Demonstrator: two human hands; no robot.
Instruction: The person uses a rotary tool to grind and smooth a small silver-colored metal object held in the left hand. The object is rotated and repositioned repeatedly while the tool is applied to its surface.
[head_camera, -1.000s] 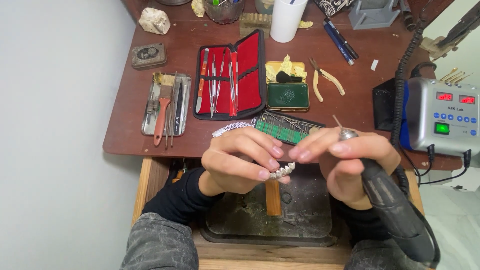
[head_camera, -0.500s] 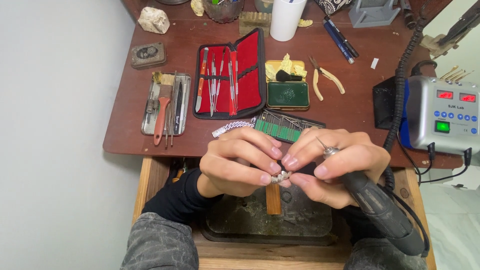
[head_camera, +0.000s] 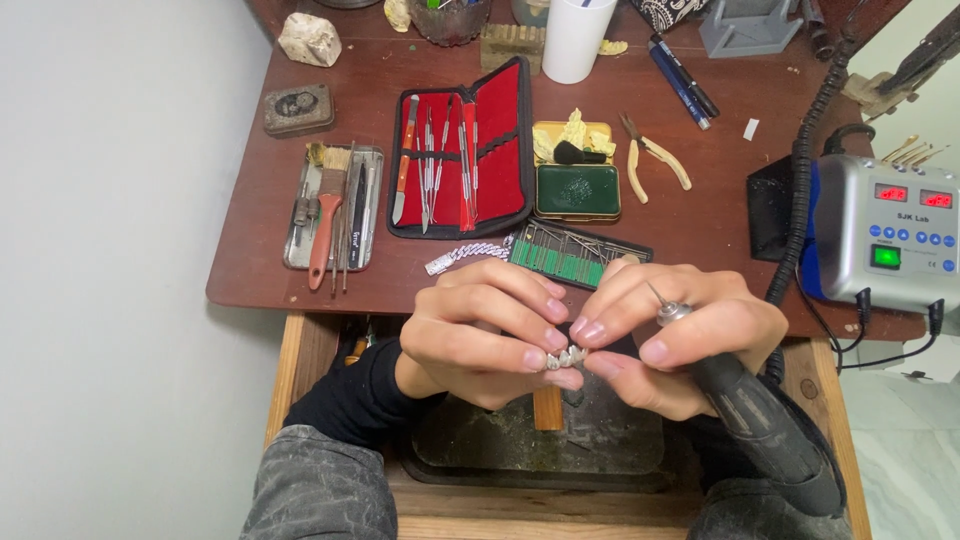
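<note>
— What's the setting?

— A dark reddish-brown worktop (head_camera: 300, 270) against a pale wall, seen from above. Below its front edge sits a wooden drawer frame with a dark tray (head_camera: 480, 460) in it.

— And the hands?

— Both meet just in front of the worktop edge, above that tray. The left hand (head_camera: 480, 335) and the right hand (head_camera: 665, 335) pinch a small silvery metal piece (head_camera: 567, 356) between their fingertips; it lies right where the thumbs and forefingers touch.

— Is the right hand holding anything else?

— Yes. Its fingers are also clenched around a black rotary handpiece (head_camera: 760, 425), whose thin bit points up and away past the knuckles. The handle runs down toward the lower right corner.

— What lies behind the hands?

— Just beyond the knuckles, a flat rack of small burs (head_camera: 575, 255) and a silvery chain (head_camera: 465, 255). Farther back, an open red-lined case of hand tools (head_camera: 460, 150), a green tin (head_camera: 577, 190) and yellow-handled pliers (head_camera: 655, 165). On the left is a metal tray with a brush (head_camera: 330, 210). On the right stands a grey control box (head_camera: 880, 240) with lit displays.
</note>
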